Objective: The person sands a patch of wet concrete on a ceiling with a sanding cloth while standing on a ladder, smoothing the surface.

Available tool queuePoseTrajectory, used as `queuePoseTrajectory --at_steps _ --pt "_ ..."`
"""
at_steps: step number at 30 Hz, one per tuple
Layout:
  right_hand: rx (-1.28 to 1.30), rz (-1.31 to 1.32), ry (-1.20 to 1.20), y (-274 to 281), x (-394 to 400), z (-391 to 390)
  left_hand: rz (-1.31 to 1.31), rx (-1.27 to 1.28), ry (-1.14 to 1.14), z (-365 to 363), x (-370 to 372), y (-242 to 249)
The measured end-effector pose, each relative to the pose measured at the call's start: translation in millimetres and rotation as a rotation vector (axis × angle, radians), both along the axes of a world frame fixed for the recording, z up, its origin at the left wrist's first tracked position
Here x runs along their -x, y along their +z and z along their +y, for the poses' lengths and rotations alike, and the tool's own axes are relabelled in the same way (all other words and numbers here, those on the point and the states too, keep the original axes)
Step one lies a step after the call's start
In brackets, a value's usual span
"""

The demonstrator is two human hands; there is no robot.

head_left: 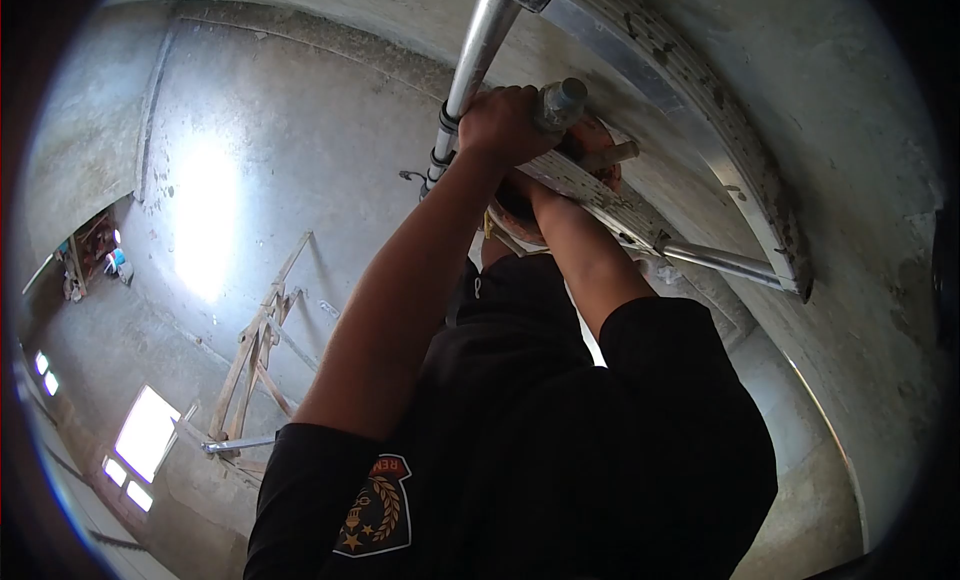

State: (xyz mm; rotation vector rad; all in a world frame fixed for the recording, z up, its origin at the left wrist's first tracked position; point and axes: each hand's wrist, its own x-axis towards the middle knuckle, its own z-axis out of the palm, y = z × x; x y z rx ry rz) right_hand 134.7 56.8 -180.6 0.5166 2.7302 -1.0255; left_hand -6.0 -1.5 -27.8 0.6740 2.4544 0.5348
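My left hand point(503, 125) is closed in a fist beside a silver ladder pole point(475, 55). Out of the fist's right side sticks the blunt end of a thick grey cylindrical handle point(562, 104); the rest of that tool is hidden. Below it, an orange bucket point(598, 135) shows behind a mortar-spattered metal step point(590, 192). A second, thinner handle point(612, 157) pokes out at the bucket's rim. My right hand point(522, 185) reaches behind the step at the bucket, its fingers hidden from view.
A wide spattered aluminium rail point(690, 80) curves along the right, joined low down by a metal tube point(725, 262). Rough cement walls point(350, 110) surround me. A wooden trestle point(262, 350) stands far below at left, near a bright window opening point(148, 432).
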Motion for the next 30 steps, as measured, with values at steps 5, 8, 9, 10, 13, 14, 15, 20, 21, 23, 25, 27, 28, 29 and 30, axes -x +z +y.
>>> queuePoseTrajectory --at_steps 5,8,9,10,13,14,15,20,21,23,25,27,28,29,30 --pt "0.003 0.005 0.012 3 -8 0 -0.017 0.009 0.002 1 1 3" --pt "-0.008 0.015 0.014 -11 -21 4 -0.022 0.043 -0.016 2 2 4" --pt "-0.015 0.019 0.016 -19 -19 3 -0.029 0.058 -0.021 3 2 4" --pt "-0.024 0.023 0.013 -21 -27 1 -0.024 0.049 -0.025 3 1 3" --pt "-0.149 0.092 -0.04 -2 -53 -5 0.008 0.021 -0.039 2 2 7" --pt "-0.006 -0.088 0.058 33 -46 3 -0.013 0.033 -0.041 2 2 10" --pt "0.14 -0.267 0.156 57 -45 7 -0.034 0.046 -0.041 3 3 13" --pt "0.225 0.184 0.075 101 -72 10 -0.036 0.06 -0.043 3 3 19" --pt "0.311 0.254 0.032 113 -77 11 -0.059 0.066 -0.039 3 3 21" --pt "0.376 0.386 -0.086 129 -91 8 -0.047 0.053 -0.038 3 3 20" --pt "0.441 0.521 -0.203 129 -110 12 -0.035 0.04 -0.038 4 3 19" --pt "0.315 0.052 -0.321 106 -145 20 -0.047 0.049 -0.015 3 2 21" --pt "0.627 0.23 -0.583 166 -130 17 -0.037 0.037 -0.026 3 2 22" --pt "0.614 0.249 -0.591 169 -139 16 -0.029 0.052 -0.031 4 2 22" --pt "0.373 0.366 -0.444 169 -150 18 -0.021 0.067 -0.037 4 1 22"
